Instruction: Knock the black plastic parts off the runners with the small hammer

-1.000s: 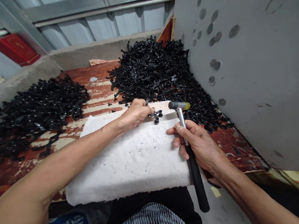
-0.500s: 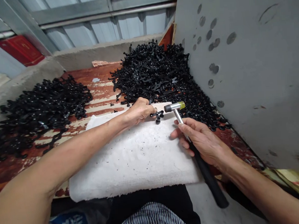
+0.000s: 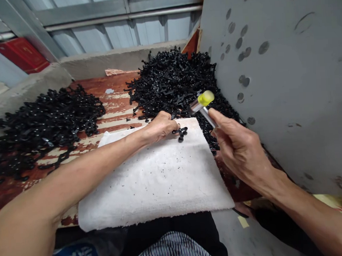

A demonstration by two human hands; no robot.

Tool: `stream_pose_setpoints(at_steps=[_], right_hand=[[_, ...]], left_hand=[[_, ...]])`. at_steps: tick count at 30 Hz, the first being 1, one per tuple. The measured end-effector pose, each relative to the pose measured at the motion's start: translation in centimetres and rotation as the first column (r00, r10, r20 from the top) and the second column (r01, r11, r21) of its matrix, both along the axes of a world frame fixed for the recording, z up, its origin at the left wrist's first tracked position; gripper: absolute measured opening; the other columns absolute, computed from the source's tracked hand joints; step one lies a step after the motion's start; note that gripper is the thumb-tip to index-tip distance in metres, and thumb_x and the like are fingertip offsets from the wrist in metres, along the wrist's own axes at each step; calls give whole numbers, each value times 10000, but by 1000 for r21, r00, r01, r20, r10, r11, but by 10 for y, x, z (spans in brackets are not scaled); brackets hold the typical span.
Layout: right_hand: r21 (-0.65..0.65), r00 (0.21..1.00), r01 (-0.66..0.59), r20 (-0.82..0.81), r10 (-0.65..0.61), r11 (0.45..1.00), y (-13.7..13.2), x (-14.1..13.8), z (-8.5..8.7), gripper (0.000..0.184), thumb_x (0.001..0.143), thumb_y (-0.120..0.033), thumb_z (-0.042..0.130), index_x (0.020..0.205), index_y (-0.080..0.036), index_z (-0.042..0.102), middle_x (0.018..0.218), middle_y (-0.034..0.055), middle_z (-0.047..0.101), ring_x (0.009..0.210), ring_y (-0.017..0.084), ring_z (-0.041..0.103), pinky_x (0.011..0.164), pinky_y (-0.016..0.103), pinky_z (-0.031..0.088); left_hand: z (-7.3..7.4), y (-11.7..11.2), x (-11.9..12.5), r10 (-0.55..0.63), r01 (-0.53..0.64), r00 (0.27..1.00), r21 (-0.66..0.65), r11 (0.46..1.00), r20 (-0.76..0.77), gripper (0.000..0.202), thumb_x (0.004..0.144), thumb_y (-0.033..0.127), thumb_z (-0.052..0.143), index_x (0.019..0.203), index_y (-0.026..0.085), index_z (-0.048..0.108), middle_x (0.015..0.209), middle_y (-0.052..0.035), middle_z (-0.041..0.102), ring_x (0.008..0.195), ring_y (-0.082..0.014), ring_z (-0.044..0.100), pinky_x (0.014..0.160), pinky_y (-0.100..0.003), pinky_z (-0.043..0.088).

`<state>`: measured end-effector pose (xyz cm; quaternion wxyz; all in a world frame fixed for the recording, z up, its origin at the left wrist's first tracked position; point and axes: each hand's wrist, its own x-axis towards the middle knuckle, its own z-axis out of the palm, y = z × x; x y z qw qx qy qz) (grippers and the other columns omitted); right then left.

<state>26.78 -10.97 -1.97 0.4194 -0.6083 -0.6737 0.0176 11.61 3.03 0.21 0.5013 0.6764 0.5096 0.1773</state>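
My left hand (image 3: 162, 127) is closed around one end of a small black branched part (image 3: 181, 133) with round knobs, at the far edge of a white cloth pad (image 3: 156, 179). Its fingers hide some of that part. To the right, my right hand (image 3: 238, 143) grips a mallet (image 3: 202, 101) high on its shaft. The mallet's head is raised above the right-hand pile, its yellow-green face up and slightly blurred; the handle is mostly hidden behind the hand and forearm.
A large heap of black parts (image 3: 174, 81) lies behind the pad, and another heap (image 3: 51, 116) to the left. They rest on a worn red-brown board (image 3: 111, 100). A grey spotted panel (image 3: 287, 97) bounds the right side, and a concrete ledge (image 3: 111, 59) the back.
My right hand has lifted the mallet up and tilted it, its head moving higher over the heap. My left hand stays nearly still with the black part.
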Motion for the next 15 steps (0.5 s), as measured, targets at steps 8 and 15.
stream_pose_setpoints(at_steps=[8, 15], right_hand=[[-35, 998, -57, 1, 57, 998, 4, 1, -5, 477, 921, -178, 421, 1377, -227, 554, 935, 88, 682, 794, 220, 650, 761, 382, 542], [-57, 983, -40, 175, 49, 998, 3, 3, -15, 503, 915, -138, 408, 1402, -189, 523, 865, 76, 673, 680, 184, 622, 668, 337, 543]], left_hand=[[1, -6, 1, 52, -46, 995, -63, 997, 90, 343, 709, -18, 604, 491, 165, 414, 416, 50, 451, 326, -16, 340, 352, -179, 246], [-2, -6, -3, 65, -56, 994, -103, 993, 90, 310, 747, 6, 590, 535, 163, 427, 430, 64, 443, 365, -22, 390, 391, -158, 338]])
